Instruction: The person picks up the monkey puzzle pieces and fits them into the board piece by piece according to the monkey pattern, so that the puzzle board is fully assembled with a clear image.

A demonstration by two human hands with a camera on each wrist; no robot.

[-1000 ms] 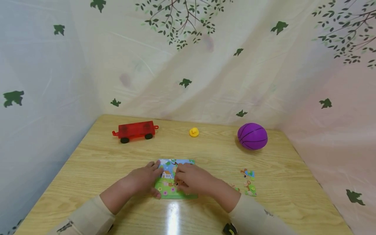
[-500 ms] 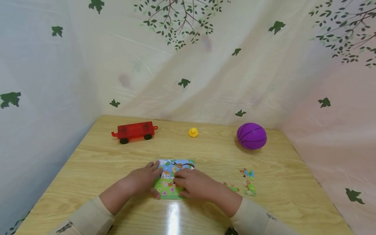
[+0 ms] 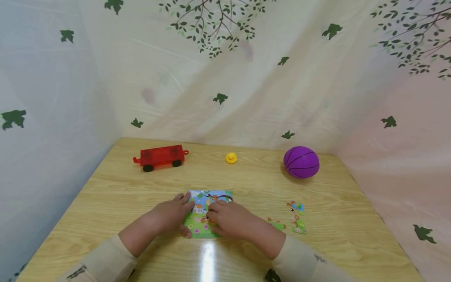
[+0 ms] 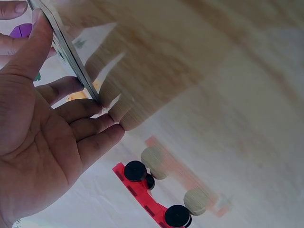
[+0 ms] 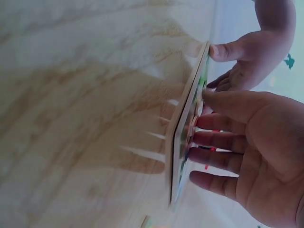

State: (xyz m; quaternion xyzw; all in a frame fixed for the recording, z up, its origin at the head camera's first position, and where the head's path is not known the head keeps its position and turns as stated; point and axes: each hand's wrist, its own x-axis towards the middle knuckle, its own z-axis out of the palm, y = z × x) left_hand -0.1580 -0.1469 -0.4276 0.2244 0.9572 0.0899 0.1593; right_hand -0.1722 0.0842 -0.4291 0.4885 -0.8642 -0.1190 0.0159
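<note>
A jigsaw puzzle board (image 3: 198, 233) with a blue sky, a small house, flowers and animals lies flat on the table. My left hand (image 3: 170, 214) rests along its left side, thumb and fingers spread and touching the edge, as the left wrist view shows on the board's rim (image 4: 71, 59). Over the board's right half is my right hand (image 3: 230, 220), hiding the part beneath. In the right wrist view its fingers (image 5: 218, 137) look straight, with tips pressing on the picture. Loose puzzle pieces lie right of the board: a low green one (image 3: 278, 225) and a taller group (image 3: 298, 226) with an animal.
A red toy wagon (image 3: 161, 156) with black wheels stands at the back left of the wooden table (image 3: 105, 196). Behind the board sits a yellow rubber duck (image 3: 231, 158), and a purple ball (image 3: 301, 162) is at the back right. Curtains with leaf prints surround the table.
My right hand has shifted slightly down over the board, uncovering the branch and animal at its upper right. My left hand stays at the left side.
</note>
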